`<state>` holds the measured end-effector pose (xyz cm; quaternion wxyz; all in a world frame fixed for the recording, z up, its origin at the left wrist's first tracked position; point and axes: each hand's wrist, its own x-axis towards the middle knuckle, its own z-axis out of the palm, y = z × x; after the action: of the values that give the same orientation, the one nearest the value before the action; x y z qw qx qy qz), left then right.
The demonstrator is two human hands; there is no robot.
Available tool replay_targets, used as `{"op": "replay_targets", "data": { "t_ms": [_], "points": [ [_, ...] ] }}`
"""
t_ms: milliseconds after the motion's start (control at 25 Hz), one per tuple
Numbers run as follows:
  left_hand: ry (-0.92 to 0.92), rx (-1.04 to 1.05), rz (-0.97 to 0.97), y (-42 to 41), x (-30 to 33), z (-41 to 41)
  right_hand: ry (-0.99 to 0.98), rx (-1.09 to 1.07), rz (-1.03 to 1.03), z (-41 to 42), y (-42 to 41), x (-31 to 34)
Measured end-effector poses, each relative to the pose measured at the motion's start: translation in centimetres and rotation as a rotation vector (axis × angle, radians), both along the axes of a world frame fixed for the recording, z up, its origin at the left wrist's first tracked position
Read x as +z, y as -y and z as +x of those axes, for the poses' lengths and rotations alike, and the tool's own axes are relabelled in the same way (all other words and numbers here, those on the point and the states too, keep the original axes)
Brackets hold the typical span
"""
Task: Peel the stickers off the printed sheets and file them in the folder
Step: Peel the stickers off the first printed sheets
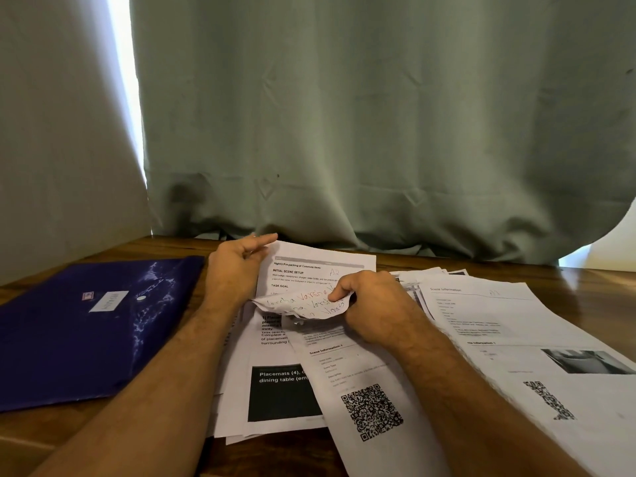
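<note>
Our right hand point(370, 299) pinches the curling white handwritten sticker point(309, 306), half lifted off the white printed sheet point(309, 270) at the table's middle; our left hand point(235, 266), fingers loose, steadies that sheet. Pulling fast could tear either. The blue plastic folder point(86, 325) lies left.

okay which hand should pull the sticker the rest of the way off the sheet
Right. The right hand already pinches the handwritten sticker, while the left hand steadies the printed sheet.

Two bare forearms (hairy, no sleeves or jewellery)
</note>
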<state>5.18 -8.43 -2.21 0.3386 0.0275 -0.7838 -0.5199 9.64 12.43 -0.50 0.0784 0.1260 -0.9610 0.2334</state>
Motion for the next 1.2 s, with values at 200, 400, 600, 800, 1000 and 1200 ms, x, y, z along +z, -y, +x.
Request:
{"op": "replay_targets", "data": {
  "t_ms": [200,400,600,800,1000,1200],
  "points": [
    [0.094,-0.029,-0.049,0.0,-0.1,-0.2,0.019,0.01,0.003,0.1,-0.1,0.2],
    [0.066,0.112,-0.152,-0.1,-0.3,-0.7,0.024,0.003,-0.015,0.1,0.0,0.1],
    [0.014,0.232,-0.059,1.0,-0.6,-1.0,0.002,0.005,-0.03,-0.1,-0.1,0.0],
    [0.456,0.1,-0.138,0.7,-1.2,-1.4,0.022,0.01,-0.008,0.0,-0.1,0.2],
    [0.453,0.028,-0.007,0.7,-1.2,-1.4,0.01,0.003,-0.018,-0.1,-0.1,0.2],
    [0.343,-0.059,0.198,1.0,-1.1,-1.4,-0.032,0.002,-0.04,-0.3,-0.1,-0.2]
  ]
}}
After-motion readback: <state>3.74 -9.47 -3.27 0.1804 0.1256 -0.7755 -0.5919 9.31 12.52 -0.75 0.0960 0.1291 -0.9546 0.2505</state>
